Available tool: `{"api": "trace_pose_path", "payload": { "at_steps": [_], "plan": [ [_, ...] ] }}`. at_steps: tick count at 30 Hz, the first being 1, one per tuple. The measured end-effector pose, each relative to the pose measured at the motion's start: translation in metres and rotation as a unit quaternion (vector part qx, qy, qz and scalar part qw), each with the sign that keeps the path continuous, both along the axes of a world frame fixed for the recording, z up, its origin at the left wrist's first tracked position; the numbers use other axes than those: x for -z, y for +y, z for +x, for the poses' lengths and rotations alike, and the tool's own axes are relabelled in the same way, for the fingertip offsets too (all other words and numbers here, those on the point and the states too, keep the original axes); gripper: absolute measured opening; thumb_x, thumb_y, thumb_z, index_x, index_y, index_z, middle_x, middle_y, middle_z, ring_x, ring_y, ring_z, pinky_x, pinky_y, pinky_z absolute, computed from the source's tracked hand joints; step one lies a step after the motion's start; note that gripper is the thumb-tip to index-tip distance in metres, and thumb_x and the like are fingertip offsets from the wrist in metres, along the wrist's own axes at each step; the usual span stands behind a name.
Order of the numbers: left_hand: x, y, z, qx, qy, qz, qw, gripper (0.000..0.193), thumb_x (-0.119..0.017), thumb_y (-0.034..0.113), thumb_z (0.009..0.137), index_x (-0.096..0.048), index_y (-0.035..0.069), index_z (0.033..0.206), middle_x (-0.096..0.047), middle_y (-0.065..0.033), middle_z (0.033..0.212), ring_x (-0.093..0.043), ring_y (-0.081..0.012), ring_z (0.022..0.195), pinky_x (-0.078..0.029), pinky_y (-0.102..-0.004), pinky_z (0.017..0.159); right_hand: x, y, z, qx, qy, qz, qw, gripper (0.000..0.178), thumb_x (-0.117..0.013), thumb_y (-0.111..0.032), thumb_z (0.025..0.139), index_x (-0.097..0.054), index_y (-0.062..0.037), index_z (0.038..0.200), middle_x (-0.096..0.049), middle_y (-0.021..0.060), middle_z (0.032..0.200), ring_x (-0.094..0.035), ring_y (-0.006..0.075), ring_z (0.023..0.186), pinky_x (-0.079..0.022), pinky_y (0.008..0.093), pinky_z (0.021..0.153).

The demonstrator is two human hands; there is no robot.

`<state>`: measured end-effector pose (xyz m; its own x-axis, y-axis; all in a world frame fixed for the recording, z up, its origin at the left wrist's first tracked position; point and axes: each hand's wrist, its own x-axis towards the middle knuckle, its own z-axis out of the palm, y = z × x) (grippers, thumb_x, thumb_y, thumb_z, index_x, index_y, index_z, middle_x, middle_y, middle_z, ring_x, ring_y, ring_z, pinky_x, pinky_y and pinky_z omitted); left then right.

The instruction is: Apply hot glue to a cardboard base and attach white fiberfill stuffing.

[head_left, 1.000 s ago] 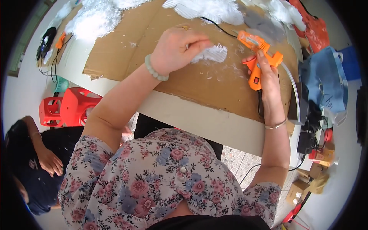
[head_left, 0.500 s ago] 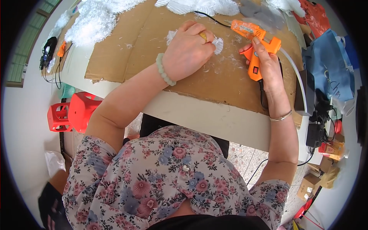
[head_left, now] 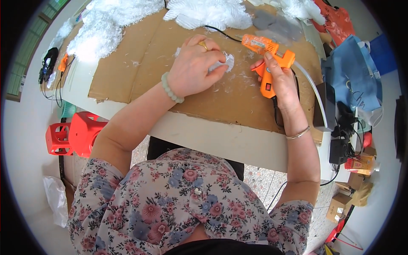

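Since the earlier frame the left hand point(head_left: 193, 68) has settled flat, pressing the small white feathery tuft point(head_left: 224, 63) onto the brown cardboard sheet point(head_left: 140, 51) mid-desk; light, soft, easily crushed, best pinched at its edge; the right hand point(head_left: 278, 78) clenches the orange plastic glue gun point(head_left: 267, 53) just beside it.

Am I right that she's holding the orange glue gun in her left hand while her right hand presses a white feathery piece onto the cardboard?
Not quite: the hands are swapped. In the head view the right hand grips the orange glue gun, and the left hand presses the white feathery piece onto the cardboard.
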<state>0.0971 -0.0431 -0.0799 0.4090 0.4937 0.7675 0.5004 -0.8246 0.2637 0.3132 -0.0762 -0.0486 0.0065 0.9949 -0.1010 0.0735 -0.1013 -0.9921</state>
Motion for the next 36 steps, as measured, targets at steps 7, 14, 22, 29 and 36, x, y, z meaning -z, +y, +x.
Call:
{"api": "trace_pose_path", "payload": {
  "at_steps": [7, 14, 22, 29, 36],
  "plan": [
    [-0.008, -0.008, 0.011, -0.005, 0.122, 0.084, 0.989, 0.017, -0.069, 0.011, 0.058, -0.062, 0.011, 0.073, -0.055, -0.0019, 0.083, -0.05, -0.0224, 0.092, -0.039, -0.0419, 0.085, 0.002, 0.003, 0.006, 0.003, -0.006, -0.001, 1.0, 0.039, -0.05, -0.04, 0.089, -0.058, -0.0053, 0.103, -0.063, 0.004, 0.081, -0.051, 0.008, 0.064, -0.042, 0.0219, 0.058],
    [-0.001, 0.004, 0.02, -0.018, 0.196, 0.186, 0.962, 0.008, -0.067, 0.01, 0.06, -0.06, 0.008, 0.064, -0.056, -0.0015, 0.08, -0.051, -0.0216, 0.089, -0.04, -0.0419, 0.084, -0.002, 0.003, 0.006, -0.008, 0.013, 0.009, 1.0, 0.035, -0.052, -0.039, 0.088, -0.06, -0.0061, 0.095, -0.063, 0.0026, 0.078, -0.051, 0.0071, 0.062, -0.043, 0.0222, 0.057],
    [0.005, 0.012, 0.012, -0.049, 0.11, -0.022, 0.992, 0.004, -0.064, 0.009, 0.064, -0.061, 0.01, 0.064, -0.058, -0.0034, 0.075, -0.053, -0.0258, 0.083, -0.043, -0.0393, 0.075, 0.008, 0.007, 0.007, -0.021, 0.019, 0.026, 0.999, 0.035, -0.052, -0.04, 0.088, -0.06, -0.0067, 0.095, -0.063, 0.0017, 0.075, -0.05, 0.0068, 0.061, -0.042, 0.0214, 0.056],
    [0.004, 0.009, 0.009, -0.04, 0.057, -0.045, 0.997, 0.004, -0.066, 0.01, 0.063, -0.062, 0.01, 0.065, -0.059, -0.0038, 0.077, -0.054, -0.0255, 0.081, -0.044, -0.0391, 0.073, 0.006, 0.006, 0.005, -0.016, 0.014, 0.017, 1.0, 0.033, -0.053, -0.039, 0.088, -0.059, -0.0076, 0.096, -0.064, 0.002, 0.076, -0.049, 0.0067, 0.061, -0.042, 0.0215, 0.056],
    [-0.002, 0.001, 0.021, -0.014, 0.174, 0.053, 0.983, 0.011, -0.07, 0.016, 0.062, -0.064, 0.01, 0.068, -0.059, -0.0019, 0.082, -0.052, -0.0234, 0.089, -0.04, -0.0389, 0.083, 0.007, 0.007, 0.006, -0.019, 0.017, 0.012, 1.0, 0.034, -0.054, -0.039, 0.087, -0.058, -0.0067, 0.098, -0.064, 0.0021, 0.076, -0.05, 0.0072, 0.061, -0.042, 0.0214, 0.056]
  ]
}}
